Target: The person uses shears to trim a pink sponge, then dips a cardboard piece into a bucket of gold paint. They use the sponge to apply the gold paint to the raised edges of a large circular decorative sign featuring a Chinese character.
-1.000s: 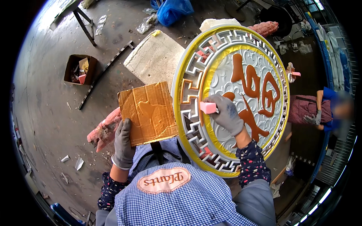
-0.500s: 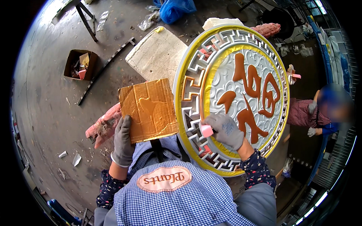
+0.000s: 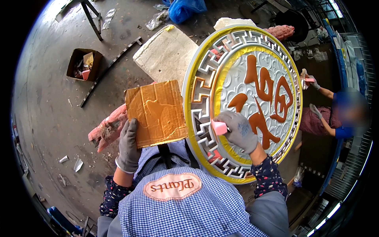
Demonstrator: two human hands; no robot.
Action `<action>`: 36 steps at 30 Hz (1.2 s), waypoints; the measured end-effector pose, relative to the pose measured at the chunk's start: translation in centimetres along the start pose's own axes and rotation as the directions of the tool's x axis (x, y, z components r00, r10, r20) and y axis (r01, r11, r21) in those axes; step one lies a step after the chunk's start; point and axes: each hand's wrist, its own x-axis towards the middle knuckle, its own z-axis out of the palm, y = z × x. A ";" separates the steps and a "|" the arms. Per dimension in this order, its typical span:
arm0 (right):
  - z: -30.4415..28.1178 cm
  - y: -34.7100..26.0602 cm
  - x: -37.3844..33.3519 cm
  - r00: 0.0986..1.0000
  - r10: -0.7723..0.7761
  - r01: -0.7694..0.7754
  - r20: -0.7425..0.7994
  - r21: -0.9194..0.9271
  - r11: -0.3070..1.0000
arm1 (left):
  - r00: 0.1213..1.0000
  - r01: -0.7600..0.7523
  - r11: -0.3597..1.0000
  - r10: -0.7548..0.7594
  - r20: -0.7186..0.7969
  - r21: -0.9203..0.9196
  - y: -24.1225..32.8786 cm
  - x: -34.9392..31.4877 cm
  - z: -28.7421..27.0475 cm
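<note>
My gloved left hand point(image 3: 128, 148) grips the lower left edge of a cardboard square point(image 3: 158, 132), which is coated with golden-brown paint and has a wet puddle in its middle. In my gloved right hand point(image 3: 239, 130) is a pink sponge block point(image 3: 219, 127), held over the left inner rim of a large round panel point(image 3: 199, 158). The panel is white and grey, with a fretwork border, yellow masking along its rims and raised brown characters point(image 3: 258, 124) over a scroll pattern. Part of the fretwork at the left point(image 3: 201, 89) is edged in brown.
Across the panel at the right, a co-worker's gloved hand point(image 3: 314, 82) holds another pink block point(image 3: 309, 80). Pale foam slabs point(image 3: 164, 51) and pink wrapped rolls point(image 3: 112, 126) lie around and under the panel. A scrap box point(image 3: 81, 65), a dark bar point(image 3: 112, 69) and a blue bag point(image 3: 185, 10) are on the floor.
My right hand has shifted slightly, and more of the pink sponge's face shows. The co-worker has reached out to the pink block at the panel's far right edge. My left hand stays nearly still.
</note>
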 end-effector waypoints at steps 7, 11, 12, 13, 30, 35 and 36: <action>0.9 0.8 -1.6 0.994 -0.019 0.018 0.108 0.011 1.000 | 0.996 -0.009 1.000 0.008 0.088 0.008 -1.0 0.3 -2.1; 0.7 0.0 -4.0 0.975 0.003 -0.012 0.222 0.038 0.999 | 0.995 0.022 1.000 -0.023 0.096 0.012 -1.3 0.4 -2.1; 0.7 0.0 -4.9 0.966 0.004 -0.014 0.260 0.037 0.999 | 0.996 0.038 0.999 -0.036 0.078 -0.023 -0.9 0.3 -1.5; 0.6 0.1 -5.7 0.955 0.006 -0.018 0.297 0.036 0.999 | 0.997 0.054 0.997 -0.051 0.061 -0.057 -0.1 0.1 -0.4; 0.7 0.6 -4.4 0.974 0.002 -0.014 0.226 0.051 0.999 | 0.994 -0.010 1.000 0.008 0.105 0.016 -0.4 0.8 -1.6; 0.4 0.4 -7.8 0.952 0.005 -0.022 0.307 0.051 0.998 | 0.994 0.111 0.983 -0.107 0.038 -0.146 -0.3 0.7 -0.3; 0.1 0.2 -8.6 0.933 0.046 -0.060 0.357 0.026 0.998 | 0.994 0.105 0.985 -0.100 0.047 -0.138 -0.2 0.7 -0.2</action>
